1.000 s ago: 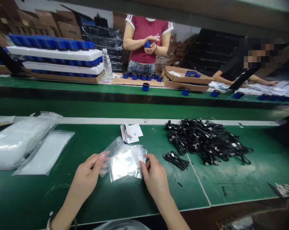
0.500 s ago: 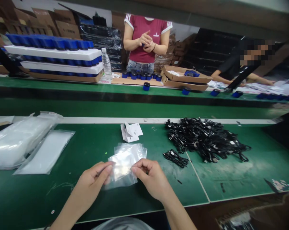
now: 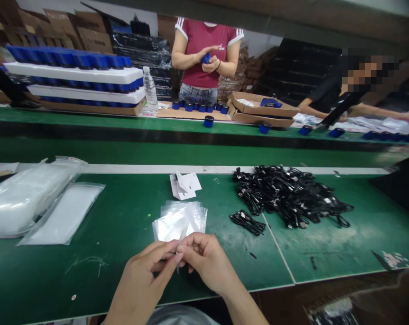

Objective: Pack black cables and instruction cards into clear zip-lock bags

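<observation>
Fingertips of my left hand point(image 3: 148, 271) and my right hand point(image 3: 206, 262) meet close together, both pinching one clear plastic bag point(image 3: 183, 233). The bag is seen nearly edge-on and my fingers hide most of it. Just beyond them, a loose fanned stack of clear plastic bags point(image 3: 191, 214) lies on the green table point(image 3: 130, 207). Folded white leaflets point(image 3: 186, 186) stand behind the stack. To the right lie a small bundle of black cables point(image 3: 248, 222) and a large heap of black cables point(image 3: 289, 194).
At the left are a bulky plastic-wrapped pack point(image 3: 25, 198) and a flatter bag point(image 3: 64, 214). Across the bench, a person in a red shirt point(image 3: 206, 49) holds a blue item point(image 3: 206, 58). Another person's arm point(image 3: 383, 109) reaches over papers. Blue containers point(image 3: 208, 121) line the far ledge.
My hands have come together, and the bag between them has turned from facing me to nearly edge-on. Across the bench, the person in red has shifted their hands around the blue item.
</observation>
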Demonstrator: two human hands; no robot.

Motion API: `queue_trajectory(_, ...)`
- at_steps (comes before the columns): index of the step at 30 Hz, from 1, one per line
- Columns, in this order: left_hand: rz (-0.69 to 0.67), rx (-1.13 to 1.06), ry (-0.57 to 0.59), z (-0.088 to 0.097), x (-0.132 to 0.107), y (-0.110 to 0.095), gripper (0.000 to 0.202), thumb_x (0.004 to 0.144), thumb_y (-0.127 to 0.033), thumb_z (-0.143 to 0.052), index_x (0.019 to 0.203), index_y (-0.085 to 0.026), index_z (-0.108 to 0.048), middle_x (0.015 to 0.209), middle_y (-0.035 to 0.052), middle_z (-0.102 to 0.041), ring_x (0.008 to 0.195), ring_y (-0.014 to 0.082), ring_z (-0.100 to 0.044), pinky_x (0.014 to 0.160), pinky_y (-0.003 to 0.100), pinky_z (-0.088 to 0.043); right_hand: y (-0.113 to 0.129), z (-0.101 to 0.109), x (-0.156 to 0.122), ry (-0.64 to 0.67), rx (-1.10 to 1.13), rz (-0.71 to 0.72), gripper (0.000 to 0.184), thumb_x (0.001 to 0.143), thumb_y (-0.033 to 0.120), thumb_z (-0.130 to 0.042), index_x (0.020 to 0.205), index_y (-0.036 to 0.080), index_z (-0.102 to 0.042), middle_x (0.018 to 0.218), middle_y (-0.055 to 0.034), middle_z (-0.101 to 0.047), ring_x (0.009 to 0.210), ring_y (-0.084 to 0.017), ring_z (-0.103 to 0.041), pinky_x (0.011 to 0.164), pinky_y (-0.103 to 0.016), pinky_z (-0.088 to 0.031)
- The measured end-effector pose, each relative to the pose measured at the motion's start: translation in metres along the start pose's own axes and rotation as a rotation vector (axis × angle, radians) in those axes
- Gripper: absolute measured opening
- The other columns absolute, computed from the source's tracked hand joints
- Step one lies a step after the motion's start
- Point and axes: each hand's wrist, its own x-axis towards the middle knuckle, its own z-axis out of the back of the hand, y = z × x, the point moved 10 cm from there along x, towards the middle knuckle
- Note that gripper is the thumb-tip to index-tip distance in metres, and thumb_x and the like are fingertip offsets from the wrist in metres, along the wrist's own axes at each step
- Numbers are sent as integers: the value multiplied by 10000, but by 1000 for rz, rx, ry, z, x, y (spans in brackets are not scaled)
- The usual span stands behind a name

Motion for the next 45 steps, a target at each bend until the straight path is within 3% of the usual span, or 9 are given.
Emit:
queue_trajectory(5, 7, -5, 9, 0, -1, 3, 247, 776, -399, -579, 926, -254, -712, 866, -3, -724, 679, 159, -701, 606, 179, -556, 1, -3, -2, 33, 22, 9, 358, 667, 482, -691, 663, 129, -633, 559, 16, -584, 505, -79, -533, 497, -187, -431)
queue_trajectory(9, 53, 10, 30, -1, -1, 7, 285, 792, -433, -548, 934, -234, -695, 837, 4, -724, 691, 165, -694, 620, 189, -545, -1, -3, -4, 34, -27, 14, 234, 710, 353, -674, 678, 126, -628, 568, 15, -582, 527, -87, -541, 508, -192, -428)
queue_trajectory(18, -62, 432, 100, -6, 2, -10, 335, 873, -343, -362, 585, -217, -477, 523, -36, -561, 487, 126, -555, 468, 197, -404, 22, -1, -18, -65, -497, 233, 121, 766, 124, -517, 689, 147, -607, 620, 9, -564, 561, -110, -529, 541, -214, -415)
queue_trajectory(21, -72, 386, 78, -4, 1, -7, 324, 877, -360, -369, 613, -220, -493, 549, -40, -589, 504, 123, -576, 494, 192, -423, 35, -8, -32, -123, -704, 352, 145, 787, 115, -494, 852, 144, -620, 793, -51, -615, 728, -166, -590, 676, -274, -469)
queue_trajectory(25, -100, 276, 22, 0, -3, -5, 292, 874, -385, -408, 684, -233, -569, 585, -50, -630, 510, 114, -600, 498, 172, -442, 31, -22, -40, -103, -818, 374, 360, 733, 67, -510, 1087, 120, -553, 962, -111, -633, 893, -232, -607, 779, -340, -492)
queue_trajectory(32, -160, 218, 67, -12, -5, -1, 220, 880, -312, -423, 720, -230, -551, 640, -52, -647, 550, 99, -626, 522, 152, -459, 33, -25, -39, -176, -932, 468, 267, 799, 70, -404, 949, 156, -607, 821, -84, -668, 739, -205, -647, 669, -275, -486)
queue_trajectory(38, -281, 338, -74, -6, -8, -7, 241, 853, -251, -446, 616, -217, -475, 538, -67, -553, 468, 81, -563, 485, 150, -420, 34, -25, -35, -306, -1190, 544, 191, 789, 105, -426, 684, 188, -562, 608, -25, -602, 548, -179, -578, 525, -265, -349)
queue_trajectory(42, -290, 390, -165, 6, -8, -8, 213, 802, -212, -463, 589, -218, -467, 501, -77, -530, 426, 74, -518, 464, 147, -399, 41, -7, -21, -397, -1240, 434, 173, 773, 130, -469, 629, 189, -545, 571, -12, -590, 522, -167, -560, 502, -266, -301)
queue_trajectory(45, -194, 383, -215, 21, -5, 0, 221, 788, -253, -471, 571, -220, -462, 477, -78, -521, 418, 78, -512, 459, 148, -395, 53, 8, 0, -340, -1166, 322, 200, 806, 179, -490, 623, 191, -571, 562, -3, -590, 525, -165, -557, 515, -262, -327)
